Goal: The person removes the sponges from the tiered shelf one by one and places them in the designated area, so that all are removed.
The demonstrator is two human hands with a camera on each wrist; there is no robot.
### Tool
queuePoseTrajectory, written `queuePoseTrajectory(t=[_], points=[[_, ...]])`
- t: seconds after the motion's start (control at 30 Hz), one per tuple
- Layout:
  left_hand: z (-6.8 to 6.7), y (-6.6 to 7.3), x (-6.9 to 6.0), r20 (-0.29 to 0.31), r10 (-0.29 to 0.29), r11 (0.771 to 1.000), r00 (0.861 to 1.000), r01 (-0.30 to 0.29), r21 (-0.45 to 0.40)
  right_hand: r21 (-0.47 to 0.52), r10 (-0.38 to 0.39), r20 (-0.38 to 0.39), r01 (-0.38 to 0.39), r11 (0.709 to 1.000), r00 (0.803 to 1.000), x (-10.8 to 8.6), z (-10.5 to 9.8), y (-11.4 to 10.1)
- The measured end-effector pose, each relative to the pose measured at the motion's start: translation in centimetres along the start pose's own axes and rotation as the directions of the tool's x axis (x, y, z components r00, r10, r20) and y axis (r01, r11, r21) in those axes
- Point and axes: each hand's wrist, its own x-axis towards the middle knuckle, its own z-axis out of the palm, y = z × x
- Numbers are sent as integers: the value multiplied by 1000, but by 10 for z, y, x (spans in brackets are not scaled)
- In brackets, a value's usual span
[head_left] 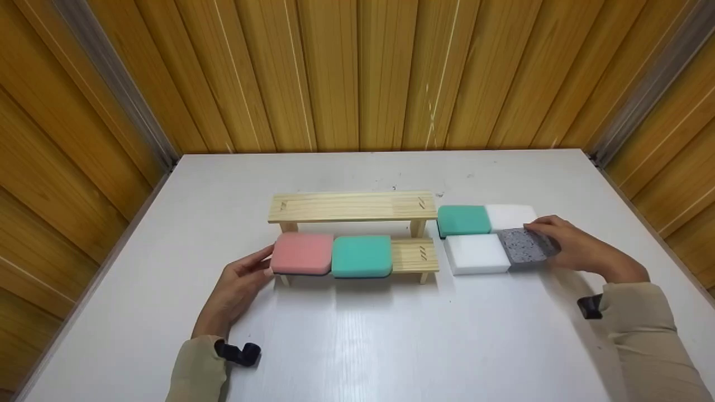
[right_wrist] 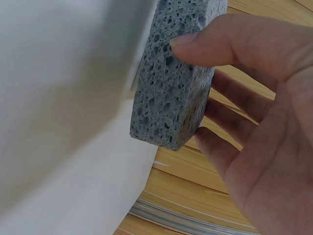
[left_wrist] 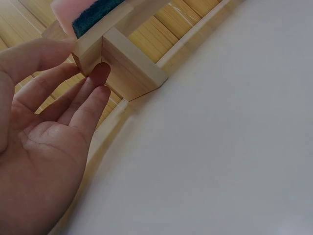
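Observation:
My right hand (head_left: 578,248) holds a grey, pitted sponge (right_wrist: 168,73) between thumb and fingers at the right of the white sponges. My left hand (head_left: 237,290) grips the left end of the low front wooden shelf (head_left: 413,255), its thumb by the front corner. On that shelf lie a pink sponge (head_left: 302,253) with a dark scouring underside and, beside it, a green sponge (head_left: 362,255). The shelf's right end is bare. In the left wrist view, the fingers reach the shelf end near its wooden leg (left_wrist: 129,68).
A higher wooden shelf (head_left: 352,206) stands behind, bare on top. To the right on the white table (head_left: 346,335) are another green sponge (head_left: 463,219) and two white sponges, one in front (head_left: 477,253) and one behind (head_left: 509,215). Wood-patterned walls (head_left: 335,72) enclose the table.

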Motion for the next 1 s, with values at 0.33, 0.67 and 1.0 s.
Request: queuePoseTrajectory(t=[0.33,0.67,1.0], points=[[-1,0,-1,0,7,999,1000,-7,31,20,25,30,-25,999,999,2,3,-2],[-1,0,1,-16,-6,999,1000,7,42,50,66,73,-70,996,995,5,9,0],[-1,-1,0,2,-1,1000,1000,1,23,74,109,111,-118,990,988,5,14,2]])
